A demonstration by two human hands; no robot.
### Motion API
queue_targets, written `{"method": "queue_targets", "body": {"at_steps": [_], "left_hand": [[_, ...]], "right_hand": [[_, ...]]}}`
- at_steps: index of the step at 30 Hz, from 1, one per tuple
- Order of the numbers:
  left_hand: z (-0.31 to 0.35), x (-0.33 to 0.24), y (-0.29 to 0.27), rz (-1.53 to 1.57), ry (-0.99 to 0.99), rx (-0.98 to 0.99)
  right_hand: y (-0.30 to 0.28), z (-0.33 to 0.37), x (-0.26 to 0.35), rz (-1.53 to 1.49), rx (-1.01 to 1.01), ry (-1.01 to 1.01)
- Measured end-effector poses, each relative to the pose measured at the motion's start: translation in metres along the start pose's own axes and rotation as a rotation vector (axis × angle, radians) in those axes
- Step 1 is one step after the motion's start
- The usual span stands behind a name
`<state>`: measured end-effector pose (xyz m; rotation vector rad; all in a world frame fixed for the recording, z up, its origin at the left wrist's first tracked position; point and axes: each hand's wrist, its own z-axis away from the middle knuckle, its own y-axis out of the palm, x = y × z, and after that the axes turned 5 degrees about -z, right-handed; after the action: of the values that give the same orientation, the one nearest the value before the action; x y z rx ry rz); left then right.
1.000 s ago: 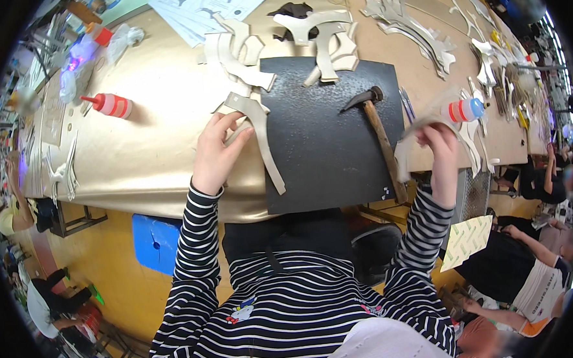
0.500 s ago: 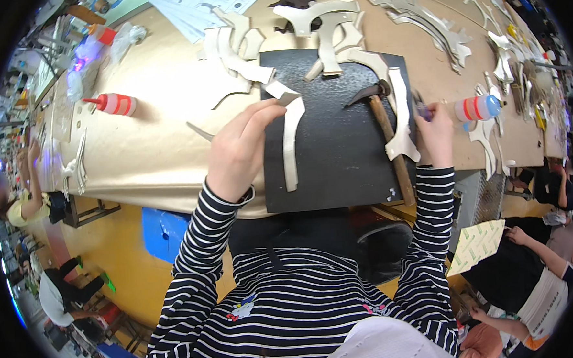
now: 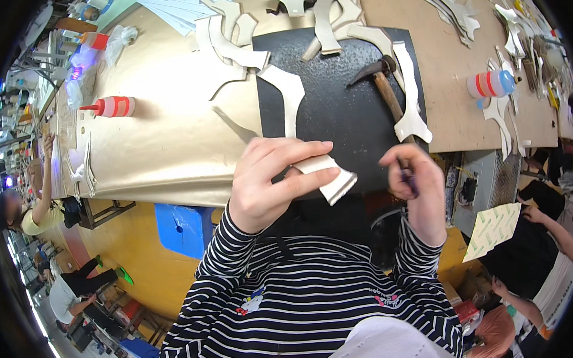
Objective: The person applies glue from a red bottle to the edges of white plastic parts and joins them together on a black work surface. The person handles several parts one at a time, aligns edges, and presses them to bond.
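Note:
My left hand is closed on a cream leather piece, pinching it between fingers and thumb, its cut end facing right. A thin grey tapered strip pokes out beyond that hand; whether it belongs to the same piece I cannot tell. Just past the fingers, another curved cream piece lies on the black board, its lower end hidden. My right hand is curled around small purple-handled snips, mostly covered by the fingers. It hovers by the board's near right corner, apart from the held piece.
A hammer rests on the board beside a long cream piece. More cut pieces overlap at the back. Bottles with red and blue caps stand or lie left and right. Co-workers sit at both sides.
Both hands have drawn back toward my body, the left bringing its leather piece off the board and turning it to show its face. The right has carried the snips inward from the board's right side.

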<state>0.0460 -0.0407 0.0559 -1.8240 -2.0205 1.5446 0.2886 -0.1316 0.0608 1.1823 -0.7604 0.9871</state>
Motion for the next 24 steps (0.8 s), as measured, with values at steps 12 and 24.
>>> {"method": "queue_targets", "body": {"at_steps": [12, 24], "left_hand": [[0.014, -0.009, 0.003, -0.127, -0.033, -0.105], [0.018, -0.006, 0.005, -0.208, 0.041, -0.091]], "right_hand": [[0.036, 0.003, -0.014, 0.142, -0.046, 0.002], [0.045, -0.003, -0.011, 0.231, -0.086, 0.012]]}}
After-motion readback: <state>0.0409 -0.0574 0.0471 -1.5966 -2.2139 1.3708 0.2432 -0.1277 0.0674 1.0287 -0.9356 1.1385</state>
